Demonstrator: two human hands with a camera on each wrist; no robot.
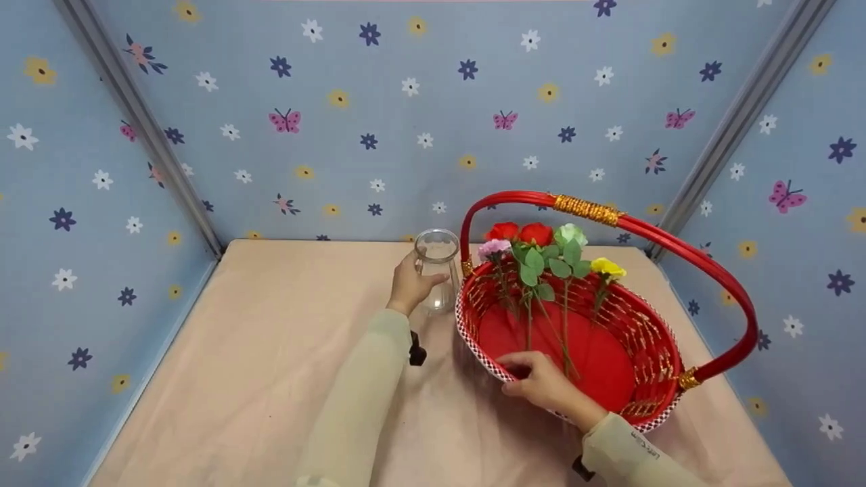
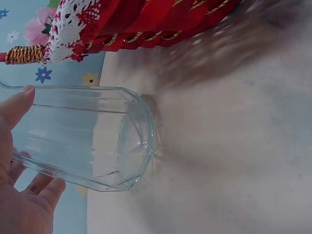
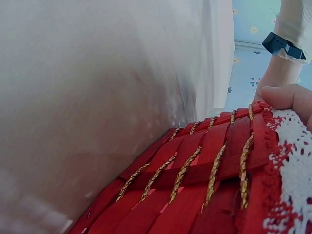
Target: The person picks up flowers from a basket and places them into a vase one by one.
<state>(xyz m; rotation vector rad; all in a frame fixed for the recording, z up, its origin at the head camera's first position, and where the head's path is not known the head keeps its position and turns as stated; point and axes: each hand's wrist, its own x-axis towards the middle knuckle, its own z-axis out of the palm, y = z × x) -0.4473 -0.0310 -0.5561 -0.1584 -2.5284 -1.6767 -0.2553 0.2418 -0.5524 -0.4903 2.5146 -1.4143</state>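
Observation:
A clear glass vase (image 1: 438, 270) with a flared rim stands upright just left of the basket. My left hand (image 1: 411, 283) grips it near the top; the left wrist view shows the thumb on one side of the glass vase (image 2: 78, 136) and fingers on the other. On the near side of the red woven basket (image 1: 497, 365), my right hand (image 1: 541, 382) holds the lace-trimmed rim. Its thumb (image 3: 278, 97) lies on the outside of that rim, with the fingers over the inner side. Artificial flowers in red, pink, pale green and yellow lean inside the basket, stems (image 1: 565, 325) downward.
The basket's tall red handle (image 1: 710, 270), wrapped with gold cord, arches over the right side. A pale cloth-covered table (image 1: 270, 365) spreads beneath. Blue flower-patterned panels (image 1: 406, 122) enclose the back and both sides.

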